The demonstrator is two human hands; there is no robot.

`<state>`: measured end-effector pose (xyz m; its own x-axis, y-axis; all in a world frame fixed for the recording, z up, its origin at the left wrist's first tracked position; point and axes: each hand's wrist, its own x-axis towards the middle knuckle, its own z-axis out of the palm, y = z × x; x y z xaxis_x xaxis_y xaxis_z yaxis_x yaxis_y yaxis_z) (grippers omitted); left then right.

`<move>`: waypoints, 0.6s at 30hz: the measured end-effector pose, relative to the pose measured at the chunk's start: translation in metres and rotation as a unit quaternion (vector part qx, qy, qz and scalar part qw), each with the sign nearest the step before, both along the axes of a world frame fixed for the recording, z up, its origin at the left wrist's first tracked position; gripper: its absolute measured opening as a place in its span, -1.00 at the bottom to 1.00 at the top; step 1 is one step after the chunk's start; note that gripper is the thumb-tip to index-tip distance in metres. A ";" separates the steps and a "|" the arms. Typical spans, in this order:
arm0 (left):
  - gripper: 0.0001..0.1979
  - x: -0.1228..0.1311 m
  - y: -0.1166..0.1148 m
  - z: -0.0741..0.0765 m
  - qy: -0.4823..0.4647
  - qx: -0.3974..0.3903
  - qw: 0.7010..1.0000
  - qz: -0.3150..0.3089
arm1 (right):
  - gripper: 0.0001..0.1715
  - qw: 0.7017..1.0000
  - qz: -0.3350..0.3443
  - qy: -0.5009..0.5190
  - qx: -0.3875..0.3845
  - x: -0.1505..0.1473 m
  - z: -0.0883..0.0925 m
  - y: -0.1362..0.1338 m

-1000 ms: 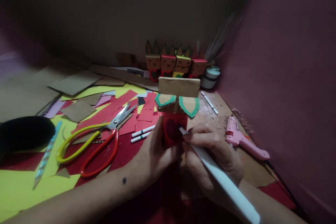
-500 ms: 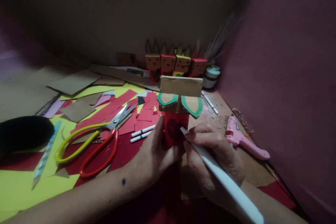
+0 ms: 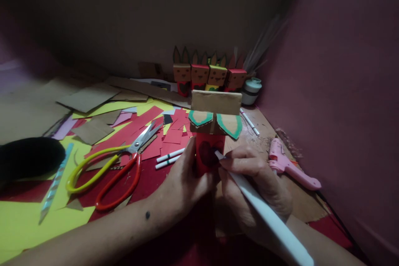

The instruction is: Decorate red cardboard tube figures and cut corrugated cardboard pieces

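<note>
Gripping with left hand a red paper tube figure, brown cardboard head and 2 green-edged ears, roughly upright at centre, in front of the body. Pinching with right hand a long white marker, tip at a dark patch on the tube; too dim to tell exact outline. Seen to left: scissors with 1 yellow and 1 red handle, blades apart. To right: pink plastic glue gun. Behind: row of 4 cardboard-headed figures.
</note>
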<state>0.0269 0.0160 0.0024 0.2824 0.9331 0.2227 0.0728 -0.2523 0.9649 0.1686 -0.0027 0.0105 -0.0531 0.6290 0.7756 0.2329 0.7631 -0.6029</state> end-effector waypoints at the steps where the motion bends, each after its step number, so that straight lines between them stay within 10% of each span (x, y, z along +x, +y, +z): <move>1: -0.70 0.000 0.000 -0.001 0.003 0.007 1.000 0.001 | -0.71 1.000 0.009 -0.007 -0.001 0.000 0.001 0.000; 18: -0.69 -0.001 0.002 -0.002 0.005 0.005 1.000 -0.006 | -0.72 1.000 0.012 0.003 -0.021 0.002 -0.007 -0.002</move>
<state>0.0264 0.0177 0.0009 0.2951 0.9276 0.2292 0.0792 -0.2628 0.9616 0.1701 -0.0043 0.0037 -0.0646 0.6592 0.7492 0.2109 0.7428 -0.6354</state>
